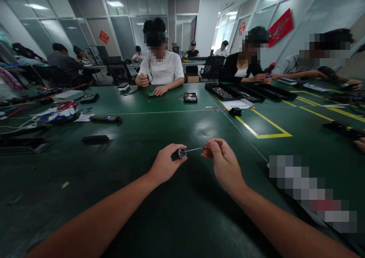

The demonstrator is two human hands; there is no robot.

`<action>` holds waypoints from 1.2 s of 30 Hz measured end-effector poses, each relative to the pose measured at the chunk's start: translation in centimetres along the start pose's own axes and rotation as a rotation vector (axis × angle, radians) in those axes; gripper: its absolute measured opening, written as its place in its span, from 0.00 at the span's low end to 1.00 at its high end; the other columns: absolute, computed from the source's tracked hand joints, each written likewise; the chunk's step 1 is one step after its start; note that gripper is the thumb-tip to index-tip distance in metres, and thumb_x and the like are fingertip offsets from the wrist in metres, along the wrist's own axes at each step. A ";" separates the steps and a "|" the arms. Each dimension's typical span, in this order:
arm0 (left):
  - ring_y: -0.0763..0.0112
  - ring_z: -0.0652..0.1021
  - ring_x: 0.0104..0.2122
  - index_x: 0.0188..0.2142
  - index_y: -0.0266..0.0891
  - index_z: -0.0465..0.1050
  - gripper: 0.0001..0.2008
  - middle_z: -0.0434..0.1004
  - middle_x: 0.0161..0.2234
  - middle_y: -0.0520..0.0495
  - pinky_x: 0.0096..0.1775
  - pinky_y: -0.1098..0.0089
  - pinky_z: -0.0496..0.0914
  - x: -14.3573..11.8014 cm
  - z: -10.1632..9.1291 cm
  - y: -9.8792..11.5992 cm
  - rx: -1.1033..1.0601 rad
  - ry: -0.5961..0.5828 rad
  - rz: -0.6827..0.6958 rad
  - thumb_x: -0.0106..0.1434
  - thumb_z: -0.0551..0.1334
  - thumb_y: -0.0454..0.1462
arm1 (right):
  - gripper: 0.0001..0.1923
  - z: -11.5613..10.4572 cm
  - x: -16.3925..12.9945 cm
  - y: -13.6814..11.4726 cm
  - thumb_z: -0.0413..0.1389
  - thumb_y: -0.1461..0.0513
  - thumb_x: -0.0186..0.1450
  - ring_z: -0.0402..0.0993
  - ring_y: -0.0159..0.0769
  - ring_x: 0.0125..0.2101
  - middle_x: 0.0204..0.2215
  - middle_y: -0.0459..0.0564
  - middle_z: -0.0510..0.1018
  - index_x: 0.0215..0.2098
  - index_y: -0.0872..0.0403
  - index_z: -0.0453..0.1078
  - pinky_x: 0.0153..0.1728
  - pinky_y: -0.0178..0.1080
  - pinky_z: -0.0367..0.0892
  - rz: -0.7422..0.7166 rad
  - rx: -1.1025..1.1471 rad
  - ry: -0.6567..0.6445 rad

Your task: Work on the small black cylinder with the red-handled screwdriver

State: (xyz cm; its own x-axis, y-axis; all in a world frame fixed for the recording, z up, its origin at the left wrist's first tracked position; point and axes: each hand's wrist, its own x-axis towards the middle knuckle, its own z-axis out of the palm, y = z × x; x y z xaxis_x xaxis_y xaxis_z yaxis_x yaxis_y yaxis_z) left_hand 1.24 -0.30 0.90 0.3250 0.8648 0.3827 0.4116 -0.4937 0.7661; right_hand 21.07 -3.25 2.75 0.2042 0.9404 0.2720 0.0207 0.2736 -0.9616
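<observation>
Above a green table (128, 185), a left hand (165, 163) pinches 1 small dark cylinder (181, 153) while a right hand (226, 163) grasps a thin shaft (194, 149) pointed at its open end. The cylinder looks light, rigid and smooth, best gripped by its sides.

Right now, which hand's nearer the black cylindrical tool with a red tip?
Left. The left hand is to the right of the black cylindrical tool and closer to the camera; the right hand is farther right, past the left hand.
</observation>
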 end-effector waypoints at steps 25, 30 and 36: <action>0.64 0.78 0.46 0.51 0.43 0.76 0.18 0.79 0.45 0.48 0.50 0.62 0.71 0.1 0.2 -0.7 0.022 -0.032 -0.039 0.62 0.68 0.31 | 0.11 0.0 -1.5 -1.0 0.49 0.54 0.74 0.75 0.38 0.34 0.33 0.48 0.78 0.45 0.49 0.69 0.37 0.41 0.68 -0.218 -0.315 -0.114; 0.63 0.77 0.48 0.52 0.43 0.76 0.17 0.79 0.47 0.46 0.53 0.60 0.70 0.3 -0.2 -0.5 0.087 -0.036 0.093 0.63 0.67 0.31 | 0.14 -0.1 0.2 -0.3 0.53 0.49 0.70 0.72 0.38 0.29 0.29 0.47 0.75 0.39 0.50 0.68 0.34 0.43 0.71 0.095 0.078 0.003; 0.62 0.77 0.48 0.52 0.44 0.76 0.17 0.79 0.47 0.47 0.52 0.60 0.71 0.5 -0.4 -0.7 0.102 -0.048 0.048 0.63 0.68 0.32 | 0.14 -0.6 1.6 0.4 0.59 0.48 0.65 0.68 0.35 0.23 0.24 0.43 0.70 0.34 0.50 0.67 0.28 0.41 0.71 0.272 0.306 0.001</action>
State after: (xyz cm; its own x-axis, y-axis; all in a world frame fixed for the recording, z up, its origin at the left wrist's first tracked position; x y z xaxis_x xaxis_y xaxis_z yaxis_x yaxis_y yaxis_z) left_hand 0.79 0.58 0.73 0.3855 0.8360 0.3905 0.4782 -0.5430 0.6903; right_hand 21.96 -1.73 2.78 0.1628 0.9866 0.0093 -0.3265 0.0627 -0.9431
